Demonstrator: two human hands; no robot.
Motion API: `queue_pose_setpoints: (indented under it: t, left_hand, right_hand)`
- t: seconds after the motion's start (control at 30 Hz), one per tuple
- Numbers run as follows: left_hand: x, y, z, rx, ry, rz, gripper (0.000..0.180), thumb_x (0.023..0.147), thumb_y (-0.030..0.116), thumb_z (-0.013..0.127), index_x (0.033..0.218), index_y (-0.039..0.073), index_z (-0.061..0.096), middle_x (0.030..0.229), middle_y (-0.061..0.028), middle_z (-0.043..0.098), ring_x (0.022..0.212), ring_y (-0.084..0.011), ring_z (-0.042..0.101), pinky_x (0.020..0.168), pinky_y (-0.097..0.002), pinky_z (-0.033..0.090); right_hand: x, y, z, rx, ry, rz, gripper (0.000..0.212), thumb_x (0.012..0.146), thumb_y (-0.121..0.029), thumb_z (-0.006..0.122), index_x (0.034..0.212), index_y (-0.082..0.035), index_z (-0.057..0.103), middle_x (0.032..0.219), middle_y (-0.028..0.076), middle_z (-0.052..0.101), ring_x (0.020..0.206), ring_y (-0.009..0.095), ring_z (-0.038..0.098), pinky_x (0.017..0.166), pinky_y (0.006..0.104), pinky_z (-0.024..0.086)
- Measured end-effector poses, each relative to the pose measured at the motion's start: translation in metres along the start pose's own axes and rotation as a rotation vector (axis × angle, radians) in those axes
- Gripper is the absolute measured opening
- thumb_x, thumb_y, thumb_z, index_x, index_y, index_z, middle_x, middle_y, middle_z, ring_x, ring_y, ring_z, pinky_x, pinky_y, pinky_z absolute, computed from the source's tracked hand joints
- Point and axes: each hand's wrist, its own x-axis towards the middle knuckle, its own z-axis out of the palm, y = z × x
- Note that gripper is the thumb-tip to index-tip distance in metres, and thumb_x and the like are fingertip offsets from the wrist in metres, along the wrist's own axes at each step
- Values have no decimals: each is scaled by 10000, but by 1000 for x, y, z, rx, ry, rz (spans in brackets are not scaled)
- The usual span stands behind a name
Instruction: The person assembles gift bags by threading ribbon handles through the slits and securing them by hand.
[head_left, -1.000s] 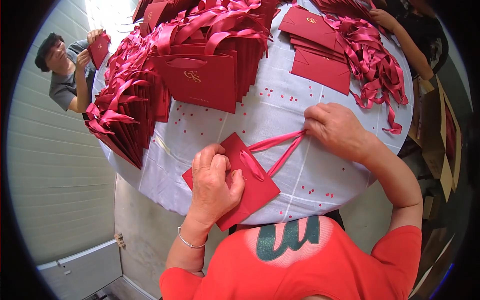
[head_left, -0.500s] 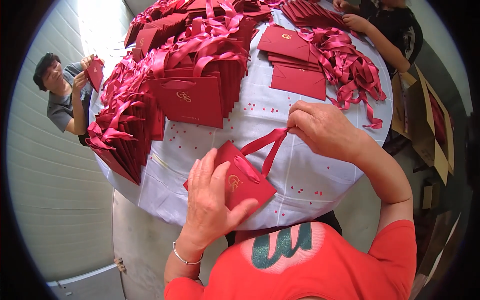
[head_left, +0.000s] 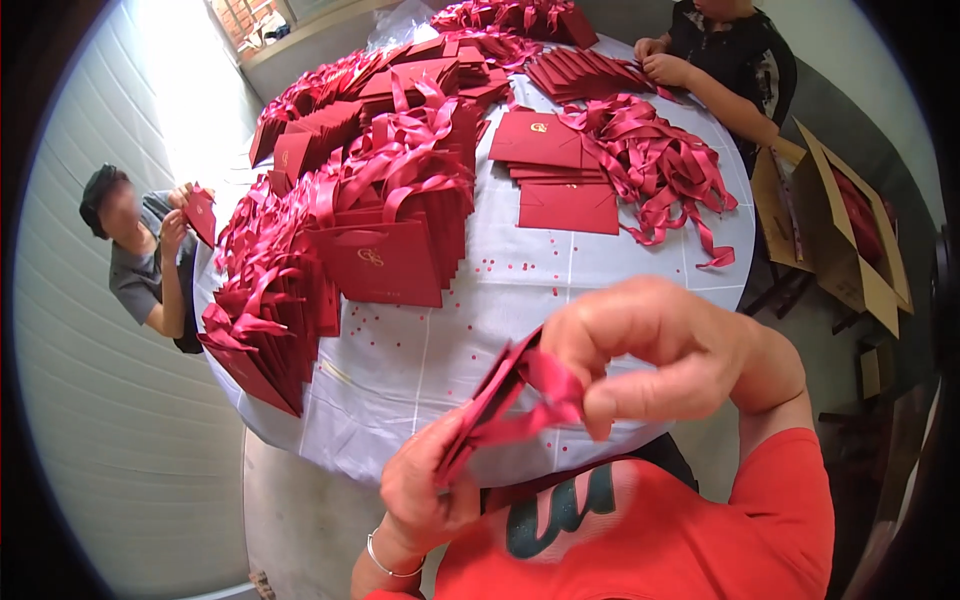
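Left grip [head_left: 425,492] clasps the bag [head_left: 484,396] above the near side of the table [head_left: 390,385]; right grip [head_left: 665,358] pinches its ribbon [head_left: 553,388]. A hard, slanted tug could crease the bag or slip the ribbon free.

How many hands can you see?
6: the left hand holds a dark-red paper bag; the right hand touches its pink satin ribbon; the grey-shirted person's two hands, left; the black-clad person's two hands, upper right. More may be hidden.
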Motion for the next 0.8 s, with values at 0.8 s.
queue_pose_setpoints:
  t: [0.8]
  left_hand:
    - [99, -50, 57, 241, -465, 181, 185, 767, 57, 708, 910, 11, 599, 935, -156, 649, 881, -324, 632, 803, -415, 479]
  right_hand:
    - [-75, 123, -139, -1507, 893, -57, 120, 770, -90, 774, 882, -81, 734, 881, 65, 656, 772, 243, 644, 669, 342, 520]
